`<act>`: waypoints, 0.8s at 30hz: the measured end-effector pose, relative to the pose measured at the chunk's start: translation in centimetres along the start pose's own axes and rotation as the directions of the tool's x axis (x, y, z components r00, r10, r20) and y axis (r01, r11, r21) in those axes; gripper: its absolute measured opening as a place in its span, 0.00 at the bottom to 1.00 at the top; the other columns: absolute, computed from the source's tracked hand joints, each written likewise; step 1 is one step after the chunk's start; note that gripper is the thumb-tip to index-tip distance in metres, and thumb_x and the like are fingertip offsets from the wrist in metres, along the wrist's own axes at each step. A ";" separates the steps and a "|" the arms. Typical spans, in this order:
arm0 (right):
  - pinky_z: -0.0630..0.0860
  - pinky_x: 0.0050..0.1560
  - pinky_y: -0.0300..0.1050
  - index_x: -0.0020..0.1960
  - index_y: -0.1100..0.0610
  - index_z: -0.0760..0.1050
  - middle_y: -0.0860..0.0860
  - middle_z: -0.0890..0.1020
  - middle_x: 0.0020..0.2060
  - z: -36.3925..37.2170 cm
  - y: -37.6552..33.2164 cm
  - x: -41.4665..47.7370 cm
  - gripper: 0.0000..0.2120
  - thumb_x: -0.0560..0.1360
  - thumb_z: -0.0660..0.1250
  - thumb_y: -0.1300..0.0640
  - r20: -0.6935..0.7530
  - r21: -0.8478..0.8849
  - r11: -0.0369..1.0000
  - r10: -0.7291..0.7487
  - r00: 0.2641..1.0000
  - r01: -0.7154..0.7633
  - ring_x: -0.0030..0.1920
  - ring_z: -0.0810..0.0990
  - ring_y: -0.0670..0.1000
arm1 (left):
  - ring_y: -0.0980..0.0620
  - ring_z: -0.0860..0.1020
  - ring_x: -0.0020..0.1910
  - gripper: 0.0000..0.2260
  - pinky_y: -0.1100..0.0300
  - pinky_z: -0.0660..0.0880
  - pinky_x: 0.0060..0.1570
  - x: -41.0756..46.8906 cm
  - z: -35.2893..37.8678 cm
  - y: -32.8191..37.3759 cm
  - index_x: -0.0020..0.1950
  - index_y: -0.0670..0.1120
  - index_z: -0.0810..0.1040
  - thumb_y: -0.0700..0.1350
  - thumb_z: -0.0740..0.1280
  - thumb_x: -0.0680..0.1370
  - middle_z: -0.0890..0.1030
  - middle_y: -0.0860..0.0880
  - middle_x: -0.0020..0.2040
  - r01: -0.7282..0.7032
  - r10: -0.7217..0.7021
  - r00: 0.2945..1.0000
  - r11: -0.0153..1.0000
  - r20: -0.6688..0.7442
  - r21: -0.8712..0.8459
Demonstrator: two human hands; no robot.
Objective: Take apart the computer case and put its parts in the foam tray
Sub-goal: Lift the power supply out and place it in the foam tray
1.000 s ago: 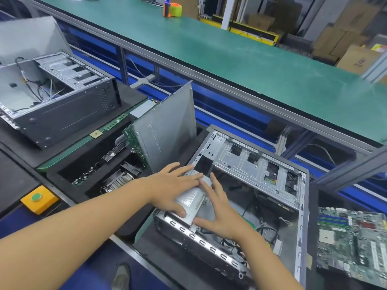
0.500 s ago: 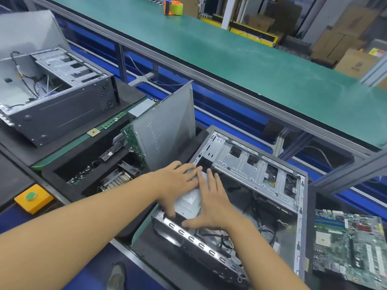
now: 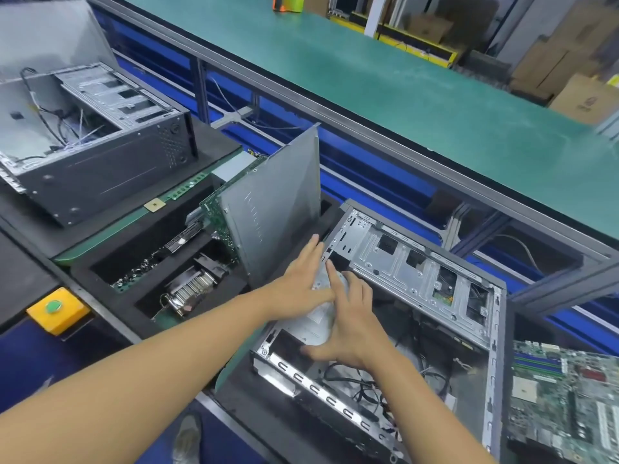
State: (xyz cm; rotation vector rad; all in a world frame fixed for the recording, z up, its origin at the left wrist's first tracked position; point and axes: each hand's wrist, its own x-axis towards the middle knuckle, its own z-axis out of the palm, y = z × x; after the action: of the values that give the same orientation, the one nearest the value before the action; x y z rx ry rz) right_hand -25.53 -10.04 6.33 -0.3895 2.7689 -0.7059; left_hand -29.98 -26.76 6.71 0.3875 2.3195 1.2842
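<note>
Hands: left hand (image 3: 301, 284) and right hand (image 3: 351, 329) press flat on silver drive (image 3: 320, 314).
Risk: lower-centre cables (image 3: 361, 383) could snag it.

Electronics disassembly line: long green conveyor belt (image 3: 418, 95), opened computer cases (image 3: 90, 135), stacked cardboard boxes (image 3: 582, 95).

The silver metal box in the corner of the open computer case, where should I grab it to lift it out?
Probably by its two opposite side edges, coming down from above. The silver box lies flat in the case corner, walled by the frame, so only its top is open. Your left hand and right hand lie flat on it.
</note>
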 end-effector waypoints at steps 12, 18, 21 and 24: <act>0.55 0.77 0.60 0.75 0.31 0.30 0.33 0.25 0.73 1.0 0.5 -0.9 0.64 0.62 0.79 0.40 0.054 0.225 0.971 0.068 0.996 -0.078 0.77 0.30 0.44 | 0.57 0.65 0.74 0.22 0.53 0.63 0.72 0.5 2.2 -1.2 0.79 0.53 0.61 0.54 0.53 0.85 0.65 0.56 0.77 0.021 -0.019 0.935 1.000 -0.353 0.000; 0.39 0.79 0.60 0.81 0.46 0.38 0.51 0.28 0.78 1.2 0.2 -0.9 0.64 0.59 0.69 0.23 0.034 -0.181 0.980 0.086 0.996 -0.079 0.78 0.28 0.55 | 0.49 0.75 0.62 0.18 0.47 0.72 0.62 0.2 2.2 -1.0 0.72 0.54 0.68 0.56 0.51 0.84 0.77 0.53 0.66 0.102 -0.091 0.898 0.995 -0.430 0.003; 0.41 0.79 0.60 0.79 0.49 0.47 0.58 0.39 0.80 -0.1 -0.9 0.6 0.60 0.59 0.72 0.26 0.047 -0.249 0.965 0.094 0.994 -0.080 0.80 0.35 0.58 | 0.48 0.75 0.61 0.17 0.47 0.72 0.60 0.2 2.2 -0.8 0.69 0.54 0.69 0.56 0.51 0.84 0.78 0.53 0.64 0.090 -0.086 0.897 0.996 -0.434 -0.010; 0.43 0.79 0.60 0.79 0.51 0.45 0.57 0.42 0.80 -0.5 -1.9 1.9 0.62 0.58 0.73 0.26 0.077 -0.219 0.972 0.104 0.992 -0.085 0.80 0.38 0.58 | 0.48 0.74 0.63 0.18 0.48 0.71 0.62 0.2 2.3 -0.8 0.70 0.53 0.69 0.55 0.51 0.84 0.77 0.52 0.66 0.093 -0.093 0.894 0.995 -0.437 -0.022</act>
State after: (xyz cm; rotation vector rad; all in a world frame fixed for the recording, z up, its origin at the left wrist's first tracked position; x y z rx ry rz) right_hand -27.06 -12.01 7.41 -0.3190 2.7659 -0.3577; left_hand -29.02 -25.45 4.87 -0.0249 2.6648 1.4414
